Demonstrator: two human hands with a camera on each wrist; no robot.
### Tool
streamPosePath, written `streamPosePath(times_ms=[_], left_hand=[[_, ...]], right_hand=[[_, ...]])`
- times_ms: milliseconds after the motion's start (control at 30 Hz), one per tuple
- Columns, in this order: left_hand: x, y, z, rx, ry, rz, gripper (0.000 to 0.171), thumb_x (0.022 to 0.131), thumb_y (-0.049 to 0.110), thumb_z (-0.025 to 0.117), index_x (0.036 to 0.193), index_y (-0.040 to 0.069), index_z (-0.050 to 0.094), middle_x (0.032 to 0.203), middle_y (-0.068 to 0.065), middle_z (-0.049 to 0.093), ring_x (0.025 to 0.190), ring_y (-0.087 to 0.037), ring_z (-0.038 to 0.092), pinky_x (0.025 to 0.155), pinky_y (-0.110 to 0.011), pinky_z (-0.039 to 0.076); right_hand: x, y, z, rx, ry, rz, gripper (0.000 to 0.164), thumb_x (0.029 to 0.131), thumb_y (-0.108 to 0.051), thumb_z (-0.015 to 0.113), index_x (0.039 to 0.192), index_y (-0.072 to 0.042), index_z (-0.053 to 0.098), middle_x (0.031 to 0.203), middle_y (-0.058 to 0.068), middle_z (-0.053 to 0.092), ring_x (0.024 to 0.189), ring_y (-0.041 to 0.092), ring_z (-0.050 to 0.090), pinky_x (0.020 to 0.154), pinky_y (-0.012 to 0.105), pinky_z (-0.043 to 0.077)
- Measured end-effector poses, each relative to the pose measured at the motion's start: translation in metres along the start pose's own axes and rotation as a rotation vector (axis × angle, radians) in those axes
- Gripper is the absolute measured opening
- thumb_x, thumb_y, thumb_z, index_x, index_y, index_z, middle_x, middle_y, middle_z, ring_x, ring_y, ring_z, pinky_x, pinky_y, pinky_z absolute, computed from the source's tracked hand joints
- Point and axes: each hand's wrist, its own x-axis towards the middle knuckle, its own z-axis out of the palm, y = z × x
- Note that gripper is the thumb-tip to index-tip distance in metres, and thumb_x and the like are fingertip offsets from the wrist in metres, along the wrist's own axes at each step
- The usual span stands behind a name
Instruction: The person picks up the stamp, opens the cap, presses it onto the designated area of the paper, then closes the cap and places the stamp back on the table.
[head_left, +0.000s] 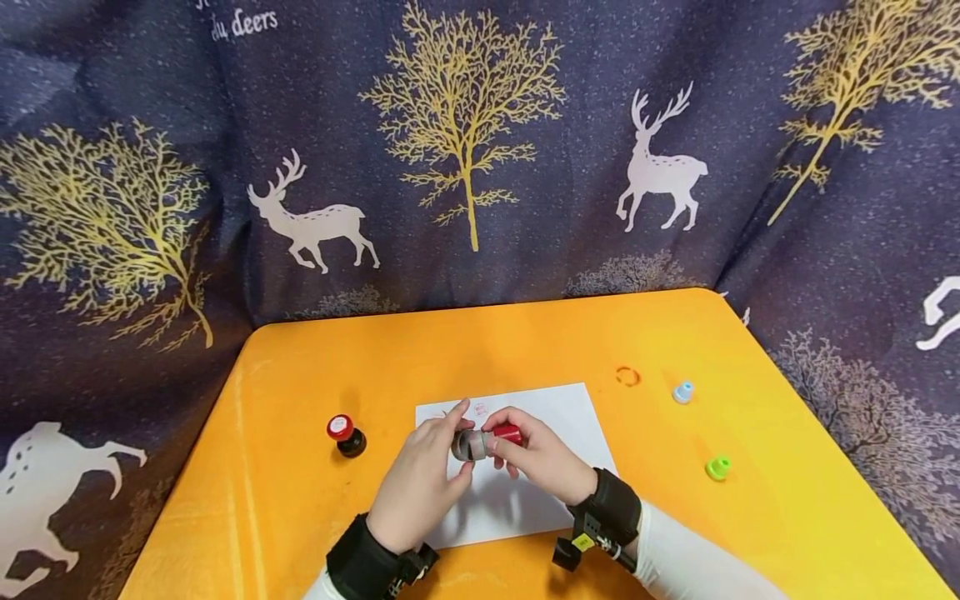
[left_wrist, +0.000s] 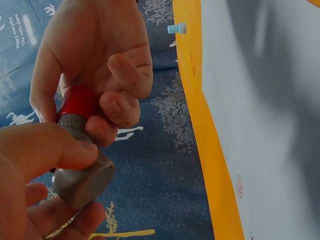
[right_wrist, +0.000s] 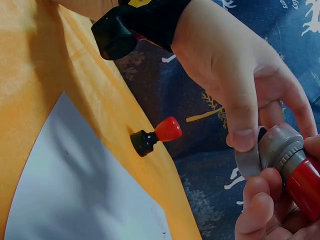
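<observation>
Both hands meet over a white sheet of paper [head_left: 555,492], holding a stamp with a red handle [head_left: 508,433] and a grey head [right_wrist: 282,142]. My right hand [head_left: 543,462] grips the red handle, with its fingers also at the grey collar. Thumb and fingers of my left hand [head_left: 423,475] pinch a grey cap [right_wrist: 247,162] at the stamp's face. In the right wrist view the cap stands at an angle to the head, with a dark gap at its upper edge. The stamp lies nearly sideways in the head view.
Left of the paper stands another stamp [head_left: 351,443], black with a red top. A light blue cone-shaped piece [head_left: 683,392] and a green one [head_left: 718,468] stand at the right. Red prints [head_left: 480,409] mark the paper's far edge, and a reddish ring [head_left: 628,377] stains the orange table [head_left: 300,517].
</observation>
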Motion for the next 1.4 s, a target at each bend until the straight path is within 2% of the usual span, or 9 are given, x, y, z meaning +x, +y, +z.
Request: streamPosePath(times_ms=[167,267,467,600,767,967,1100,1233,1400], left_hand=[[-0.001,0.002,0.000,-0.043,-0.007,0.005,0.081,0.079,0.017,0.083,0.148,0.007,0.042,0.120,0.000,0.068,0.102,-0.016,0.066,0.089,-0.035,0.053],[-0.002,0.002,0.000,-0.065,-0.018,0.000,0.079,0.080,0.016,0.083,0.148,0.008,0.043,0.122,0.000,0.068,0.099,-0.015,0.067,0.084,-0.034,0.055],[-0.001,0.003,-0.001,-0.073,-0.046,0.000,0.078,0.080,0.018,0.084,0.147,0.009,0.045,0.119,0.000,0.069,0.105,-0.015,0.066,0.090,-0.037,0.053],[0.000,0.004,-0.002,-0.057,-0.058,0.009,0.080,0.080,0.020,0.085,0.148,0.011,0.045,0.119,0.001,0.069,0.106,-0.015,0.065,0.092,-0.036,0.052],[-0.001,0.004,-0.001,-0.023,-0.075,0.038,0.079,0.079,0.023,0.086,0.147,0.010,0.047,0.113,-0.001,0.071,0.101,-0.014,0.065,0.087,-0.034,0.054],[-0.002,0.004,0.002,0.016,-0.075,0.081,0.069,0.081,0.025,0.084,0.141,0.007,0.055,0.113,-0.002,0.071,0.104,-0.015,0.065,0.090,-0.035,0.053],[-0.002,0.004,0.004,0.017,-0.070,0.102,0.065,0.079,0.021,0.085,0.138,0.010,0.058,0.118,0.000,0.070,0.108,-0.015,0.064,0.093,-0.036,0.052],[-0.003,0.004,0.007,0.018,-0.119,0.095,0.059,0.082,0.023,0.083,0.136,0.016,0.060,0.121,0.002,0.068,0.110,-0.015,0.064,0.095,-0.036,0.052],[-0.003,0.003,0.012,0.051,-0.169,0.096,0.054,0.086,0.026,0.079,0.134,0.016,0.059,0.118,0.003,0.067,0.110,-0.015,0.062,0.098,-0.037,0.049]], right_hand=[[0.000,0.001,-0.001,-0.004,0.008,-0.002,0.019,0.100,-0.012,0.059,0.116,-0.002,0.056,0.087,0.016,0.061,0.074,0.023,0.060,0.057,0.025,0.049],[0.000,0.001,-0.001,0.005,0.008,-0.004,0.018,0.100,-0.011,0.059,0.115,-0.001,0.056,0.087,0.018,0.062,0.074,0.022,0.060,0.057,0.025,0.050],[-0.001,0.003,-0.001,-0.009,0.008,0.001,0.017,0.099,-0.009,0.060,0.114,-0.001,0.056,0.088,0.028,0.062,0.076,0.031,0.062,0.058,0.026,0.052],[-0.001,0.003,-0.002,-0.022,0.002,0.005,0.018,0.098,-0.010,0.062,0.113,-0.003,0.056,0.090,0.024,0.065,0.076,0.037,0.062,0.058,0.026,0.052],[-0.002,0.005,-0.001,-0.049,-0.028,-0.004,0.019,0.096,-0.010,0.065,0.113,-0.004,0.057,0.091,0.010,0.068,0.074,0.027,0.063,0.059,0.026,0.052],[-0.002,0.008,0.003,-0.073,-0.044,-0.023,0.021,0.098,-0.011,0.063,0.116,-0.004,0.053,0.098,0.008,0.068,0.079,0.016,0.066,0.060,0.029,0.055],[-0.004,0.007,0.004,-0.095,-0.061,-0.020,0.023,0.100,-0.014,0.059,0.119,-0.005,0.048,0.101,0.008,0.066,0.083,0.020,0.066,0.061,0.029,0.055],[-0.004,0.005,0.004,-0.122,-0.067,0.014,0.033,0.102,-0.018,0.056,0.130,-0.007,0.042,0.105,0.007,0.064,0.084,0.024,0.064,0.063,0.030,0.054],[-0.005,0.007,0.007,-0.169,-0.058,0.033,0.052,0.103,-0.020,0.055,0.148,-0.010,0.030,0.109,0.006,0.061,0.085,0.015,0.064,0.067,0.028,0.053]])
